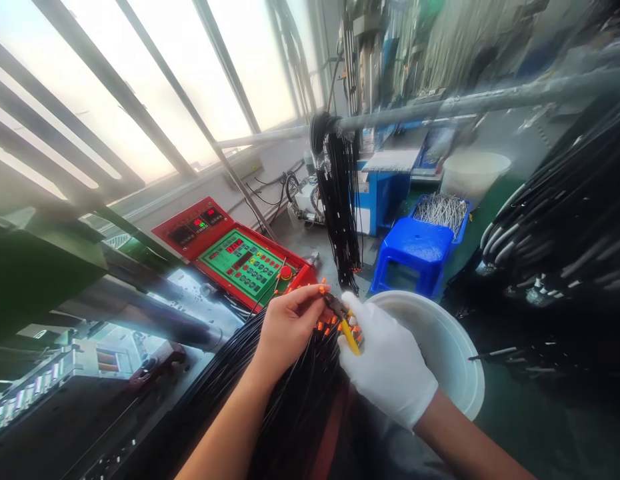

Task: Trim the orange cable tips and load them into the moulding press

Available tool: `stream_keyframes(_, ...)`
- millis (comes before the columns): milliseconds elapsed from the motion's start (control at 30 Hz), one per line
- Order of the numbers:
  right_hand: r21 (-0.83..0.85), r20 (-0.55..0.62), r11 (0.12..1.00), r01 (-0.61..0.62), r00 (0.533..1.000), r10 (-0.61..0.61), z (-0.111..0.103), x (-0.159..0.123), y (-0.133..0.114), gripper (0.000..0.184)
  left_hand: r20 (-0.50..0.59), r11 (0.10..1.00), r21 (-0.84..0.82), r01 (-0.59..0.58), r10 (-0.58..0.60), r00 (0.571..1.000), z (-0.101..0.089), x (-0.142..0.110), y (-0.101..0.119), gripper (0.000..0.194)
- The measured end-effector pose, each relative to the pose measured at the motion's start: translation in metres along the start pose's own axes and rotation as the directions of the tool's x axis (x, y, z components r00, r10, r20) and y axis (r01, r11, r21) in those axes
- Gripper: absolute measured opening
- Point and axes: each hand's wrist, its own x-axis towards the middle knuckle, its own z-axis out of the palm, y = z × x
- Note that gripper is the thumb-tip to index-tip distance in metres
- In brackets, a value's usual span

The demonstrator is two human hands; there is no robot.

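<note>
My bare left hand (289, 321) pinches the orange end piece (324, 289) of a black cable. In a white glove, my right hand (387, 360) is closed around the yellow handles of a pair of cutting pliers (348, 330). The dark jaws of the pliers are right at the orange piece, beside my left fingertips; whether they grip it I cannot tell. Below both hands lies a thick bundle of black cables (240, 360), several with orange ends. My right palm hides part of the pliers.
A red control box (210, 233) with a green panel stands ahead to the left. At the right are a white tub (473, 373) and a blue stool (415, 243). Black cables (337, 193) hang from a horizontal rail (415, 107). Machine parts (100, 360) occupy the lower left.
</note>
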Motion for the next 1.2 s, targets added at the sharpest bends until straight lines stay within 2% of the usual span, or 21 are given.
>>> stream_keyframes(167, -0.023, 0.009, 1.000, 0.007, 1.000, -0.007, -0.001, 0.002, 0.003, 0.064, -0.009, 0.997, -0.070, 0.015, -0.016, 1.000, 0.000, 0.001, 0.000, 0.025)
stream_keyframes(433, -0.021, 0.058, 0.999, 0.034, 0.998, -0.032, -0.008, 0.005, 0.003, 0.063, 0.019, 1.000, -0.029, 0.002, -0.002, 1.000, 0.001, 0.001, 0.002, 0.024)
stream_keyframes(800, -0.030, 0.088, 0.998, 0.048, 0.995, -0.045, -0.021, 0.007, 0.007, 0.060, 0.162, 1.000, -0.024, -0.012, 0.016, 0.987, -0.006, 0.002, -0.002, 0.030)
stream_keyframes(1000, -0.066, 0.071, 0.998, 0.011, 0.997, -0.006, -0.018, 0.006, 0.002, 0.061, 0.101, 1.000, 0.017, -0.008, 0.006, 0.995, -0.001, 0.001, 0.002, 0.028)
stream_keyframes(1200, -0.097, 0.122, 0.995, 0.027, 0.992, -0.015, -0.022, 0.009, 0.001, 0.061, 0.079, 0.999, 0.043, -0.015, 0.012, 0.997, -0.001, 0.001, 0.002, 0.028)
